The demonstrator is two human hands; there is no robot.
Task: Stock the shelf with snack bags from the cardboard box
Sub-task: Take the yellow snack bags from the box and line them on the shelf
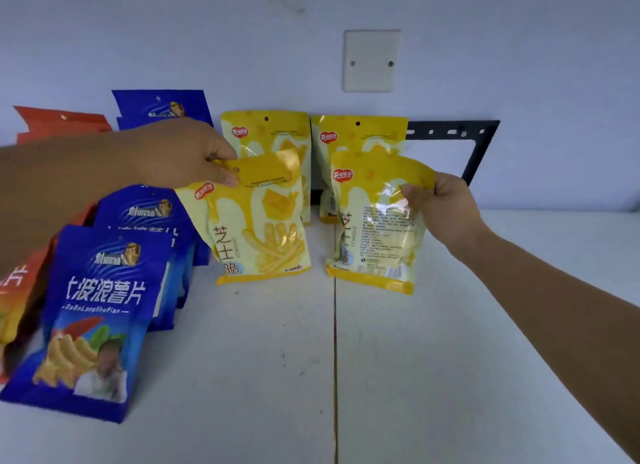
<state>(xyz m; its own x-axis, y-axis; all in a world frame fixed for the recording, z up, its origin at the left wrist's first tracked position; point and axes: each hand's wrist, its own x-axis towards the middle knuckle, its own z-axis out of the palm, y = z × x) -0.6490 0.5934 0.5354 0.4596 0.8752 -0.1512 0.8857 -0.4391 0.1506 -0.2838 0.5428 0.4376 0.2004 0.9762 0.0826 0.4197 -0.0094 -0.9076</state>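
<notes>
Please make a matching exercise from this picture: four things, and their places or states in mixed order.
1. yellow plastic snack bag showing fries
2. yellow plastic snack bag showing small text
3. nearest blue foil chip bag
4. white square wall plate

A. on the wall
B. top pinched by left hand
C. standing on white shelf
D. side held by right hand

Pairs: 1-B, 2-D, 3-C, 4-A
</notes>
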